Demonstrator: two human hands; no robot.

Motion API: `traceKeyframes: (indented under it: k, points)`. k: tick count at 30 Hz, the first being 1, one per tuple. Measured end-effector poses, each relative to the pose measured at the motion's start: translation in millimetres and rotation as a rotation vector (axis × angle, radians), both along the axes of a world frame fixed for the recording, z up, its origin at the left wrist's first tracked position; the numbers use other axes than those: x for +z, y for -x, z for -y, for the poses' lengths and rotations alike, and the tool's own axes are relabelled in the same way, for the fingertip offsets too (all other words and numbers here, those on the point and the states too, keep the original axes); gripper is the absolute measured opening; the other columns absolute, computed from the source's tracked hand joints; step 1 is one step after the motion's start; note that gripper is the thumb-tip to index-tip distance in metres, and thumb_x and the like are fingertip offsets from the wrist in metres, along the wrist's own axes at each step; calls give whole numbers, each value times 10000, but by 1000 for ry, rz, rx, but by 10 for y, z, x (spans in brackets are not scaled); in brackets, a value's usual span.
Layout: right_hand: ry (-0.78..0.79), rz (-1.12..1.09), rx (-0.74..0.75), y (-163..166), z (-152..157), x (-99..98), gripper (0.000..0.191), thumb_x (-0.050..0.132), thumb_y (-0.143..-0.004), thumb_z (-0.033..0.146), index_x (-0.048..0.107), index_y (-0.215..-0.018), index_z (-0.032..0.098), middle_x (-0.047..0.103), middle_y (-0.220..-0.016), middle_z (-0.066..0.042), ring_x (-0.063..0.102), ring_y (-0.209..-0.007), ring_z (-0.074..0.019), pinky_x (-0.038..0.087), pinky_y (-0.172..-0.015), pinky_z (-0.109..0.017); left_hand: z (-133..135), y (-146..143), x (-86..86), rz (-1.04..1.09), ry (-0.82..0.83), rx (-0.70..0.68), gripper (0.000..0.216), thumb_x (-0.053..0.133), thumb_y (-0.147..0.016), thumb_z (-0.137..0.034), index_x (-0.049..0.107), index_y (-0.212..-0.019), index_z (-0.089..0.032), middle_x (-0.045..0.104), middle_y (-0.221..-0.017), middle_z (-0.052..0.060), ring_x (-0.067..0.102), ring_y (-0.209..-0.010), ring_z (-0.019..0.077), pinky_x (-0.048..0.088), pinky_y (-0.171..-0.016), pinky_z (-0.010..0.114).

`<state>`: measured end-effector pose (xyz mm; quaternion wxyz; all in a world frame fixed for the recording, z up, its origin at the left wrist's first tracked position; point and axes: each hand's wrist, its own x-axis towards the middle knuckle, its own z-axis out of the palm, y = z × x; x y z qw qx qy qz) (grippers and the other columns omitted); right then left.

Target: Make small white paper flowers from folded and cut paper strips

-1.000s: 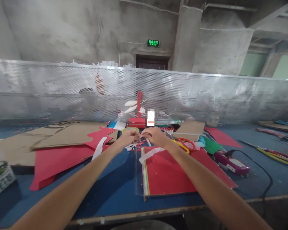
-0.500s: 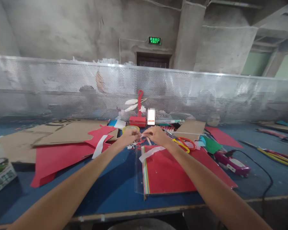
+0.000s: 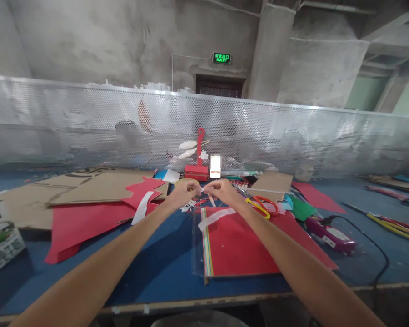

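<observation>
My left hand [image 3: 183, 191] and my right hand [image 3: 225, 190] are stretched out over the blue table [image 3: 150, 268], their fingertips pinched together on a small white strip [image 3: 206, 190] held between them. They hover just behind a stack of coloured paper [image 3: 238, 243] with a red sheet on top and a white strip [image 3: 215, 217] lying on it. A roll of tape [image 3: 184, 182] sits right behind my left hand. Red-and-yellow scissors [image 3: 263, 205] lie just right of my right hand.
Red paper [image 3: 85, 222] and cardboard sheets [image 3: 88, 188] cover the left side. A box [image 3: 2, 236] stands at the far left. A purple glue gun [image 3: 330, 231] with a black cord lies on the right. A red stand [image 3: 197, 170] and a phone [image 3: 215, 165] stand by the perforated metal screen [image 3: 293, 136].
Both hands have lifted slightly and stayed pinched together on the small white strip. The view has shifted a little; nothing else on the table has moved.
</observation>
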<state>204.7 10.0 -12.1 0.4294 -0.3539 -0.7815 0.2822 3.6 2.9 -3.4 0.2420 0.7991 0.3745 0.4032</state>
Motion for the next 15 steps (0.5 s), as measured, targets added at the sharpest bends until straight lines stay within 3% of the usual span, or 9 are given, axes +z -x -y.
traceKeyframes:
  k: [8, 15]
  points:
    - [32, -159, 10, 25, -9, -15, 275, 716, -747, 393, 689, -866, 147, 676, -718, -30, 582, -582, -127, 475, -526, -223, 10, -17, 12, -3, -10, -1, 213, 592, -821, -350, 645, -772, -150, 657, -720, 29, 576, -590, 124, 455, -555, 227]
    - [-61, -1, -58, -9, -31, -26, 313, 617, -841, 446, 688, -808, 143, 698, -712, -45, 568, -521, -122, 439, -509, -224, 0, -23, -11, -33, -30, -6, 141, 588, -804, -284, 644, -757, -164, 683, -731, 34, 603, -647, 140, 454, -574, 225]
